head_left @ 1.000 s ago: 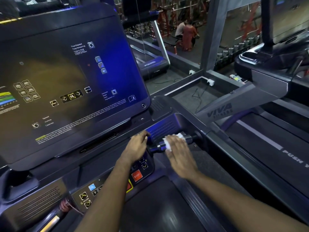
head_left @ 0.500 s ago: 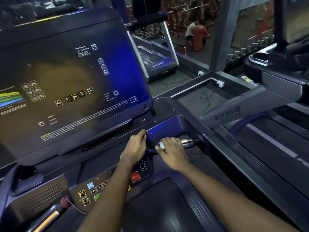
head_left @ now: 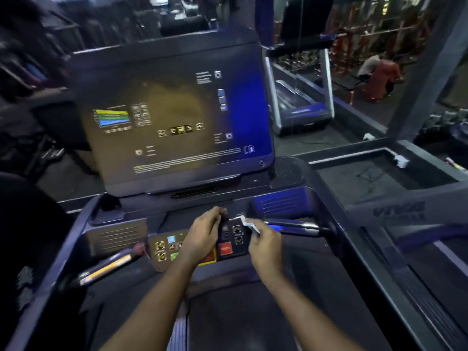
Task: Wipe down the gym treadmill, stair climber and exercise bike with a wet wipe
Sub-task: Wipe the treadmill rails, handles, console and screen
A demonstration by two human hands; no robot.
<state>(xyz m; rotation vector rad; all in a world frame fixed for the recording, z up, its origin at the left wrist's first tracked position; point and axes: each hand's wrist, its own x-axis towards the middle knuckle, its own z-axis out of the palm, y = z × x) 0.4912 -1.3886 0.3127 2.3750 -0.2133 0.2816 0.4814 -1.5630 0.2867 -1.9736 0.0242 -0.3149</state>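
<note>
I stand on a dark treadmill with a large tilted console screen (head_left: 177,117). Below the screen is a button panel (head_left: 225,247) with a red stop button. My right hand (head_left: 266,243) pinches a crumpled white wet wipe (head_left: 249,224) at the inner end of the right handlebar (head_left: 298,226), beside the panel. My left hand (head_left: 205,234) rests curled on the panel's upper edge, fingers around a dark part there. The left handlebar (head_left: 106,267) juts out at the lower left.
A second treadmill (head_left: 395,214) marked VIVA stands close on the right. Another treadmill (head_left: 301,110) stands beyond a glass partition, with a person in red (head_left: 382,77) at weight racks far behind. A grey pillar (head_left: 428,72) rises at right.
The view has swung left, centring the console. My right hand has slid left along the right handlebar to its inner end with the wipe. My left hand stays on the panel edge.
</note>
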